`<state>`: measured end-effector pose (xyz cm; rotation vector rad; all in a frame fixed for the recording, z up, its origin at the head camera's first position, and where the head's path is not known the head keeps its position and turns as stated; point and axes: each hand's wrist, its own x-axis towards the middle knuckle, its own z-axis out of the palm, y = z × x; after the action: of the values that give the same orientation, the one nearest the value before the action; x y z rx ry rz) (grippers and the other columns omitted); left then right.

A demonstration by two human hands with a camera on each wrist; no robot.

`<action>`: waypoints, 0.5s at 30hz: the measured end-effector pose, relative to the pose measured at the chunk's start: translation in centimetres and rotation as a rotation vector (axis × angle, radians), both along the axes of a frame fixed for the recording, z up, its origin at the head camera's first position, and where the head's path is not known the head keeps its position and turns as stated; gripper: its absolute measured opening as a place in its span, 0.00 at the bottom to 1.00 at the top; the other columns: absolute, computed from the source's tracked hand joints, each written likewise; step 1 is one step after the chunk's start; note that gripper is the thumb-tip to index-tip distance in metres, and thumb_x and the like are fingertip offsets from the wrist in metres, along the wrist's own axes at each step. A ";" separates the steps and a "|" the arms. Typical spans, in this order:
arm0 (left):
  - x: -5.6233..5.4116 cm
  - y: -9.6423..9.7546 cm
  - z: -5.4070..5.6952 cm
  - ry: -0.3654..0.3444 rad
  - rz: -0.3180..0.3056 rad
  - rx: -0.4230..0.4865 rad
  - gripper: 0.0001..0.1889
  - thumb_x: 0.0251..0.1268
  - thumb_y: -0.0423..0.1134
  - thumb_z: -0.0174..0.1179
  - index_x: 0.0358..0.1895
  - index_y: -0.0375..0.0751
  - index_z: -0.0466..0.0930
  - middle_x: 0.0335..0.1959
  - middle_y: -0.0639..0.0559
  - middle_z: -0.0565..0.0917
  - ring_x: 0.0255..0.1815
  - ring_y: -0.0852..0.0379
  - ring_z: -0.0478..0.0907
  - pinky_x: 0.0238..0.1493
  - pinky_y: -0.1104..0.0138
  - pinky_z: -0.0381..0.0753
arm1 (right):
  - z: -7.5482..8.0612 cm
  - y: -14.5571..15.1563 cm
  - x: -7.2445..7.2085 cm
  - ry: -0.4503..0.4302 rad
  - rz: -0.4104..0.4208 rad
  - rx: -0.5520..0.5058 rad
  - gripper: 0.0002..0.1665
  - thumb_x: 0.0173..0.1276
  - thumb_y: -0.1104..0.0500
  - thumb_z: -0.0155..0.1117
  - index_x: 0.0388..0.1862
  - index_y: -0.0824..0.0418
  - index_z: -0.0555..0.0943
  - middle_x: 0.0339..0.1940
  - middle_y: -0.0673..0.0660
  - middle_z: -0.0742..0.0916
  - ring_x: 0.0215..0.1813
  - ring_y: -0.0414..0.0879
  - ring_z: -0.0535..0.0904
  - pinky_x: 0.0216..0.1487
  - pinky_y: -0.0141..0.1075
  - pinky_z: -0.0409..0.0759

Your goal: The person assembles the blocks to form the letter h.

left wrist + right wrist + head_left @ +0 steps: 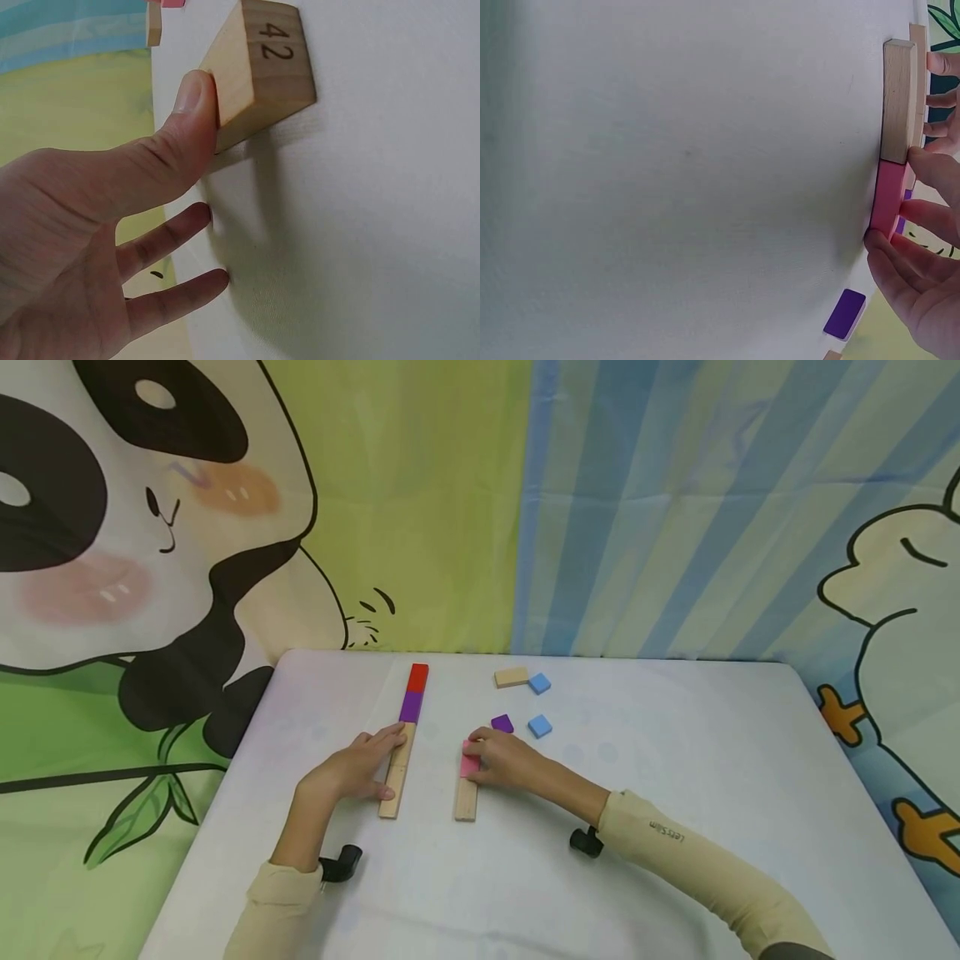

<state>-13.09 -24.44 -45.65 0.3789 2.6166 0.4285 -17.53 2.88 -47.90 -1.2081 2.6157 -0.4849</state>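
On the left a straight row of blocks runs away from the person: two plain wooden blocks (391, 797), a purple block (411, 707) and a red block (418, 677) at the far end. My left hand (348, 768) rests along the wooden part, its thumb against the side of the nearest block, whose end bears the digits 4 and 2 in the left wrist view. To the right, my right hand (512, 762) pinches a pink block (887, 193) between thumb and fingers. The pink block lies end to end with a wooden block (465, 803) on the near side.
Beyond the right hand lie a small purple block (502, 723), two blue blocks (539, 727) and a wooden block (511, 677). Everything lies on a white-covered table (675, 760). A printed cartoon curtain (435, 485) hangs behind its far edge.
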 end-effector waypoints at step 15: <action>-0.3 0.0 -0.1 -0.022 0.012 -0.016 0.49 0.50 0.47 0.72 0.76 0.45 0.54 0.80 0.50 0.50 0.70 0.44 0.62 0.57 0.48 0.78 | -0.6 0.3 1.3 0.004 -0.058 0.032 0.31 0.67 0.48 0.65 0.65 0.61 0.75 0.67 0.63 0.77 0.67 0.55 0.74 0.65 0.45 0.76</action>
<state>-13.40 -24.42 -45.79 0.3517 2.6007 0.4133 -16.19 3.16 -48.51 -1.1276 2.6574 -0.4499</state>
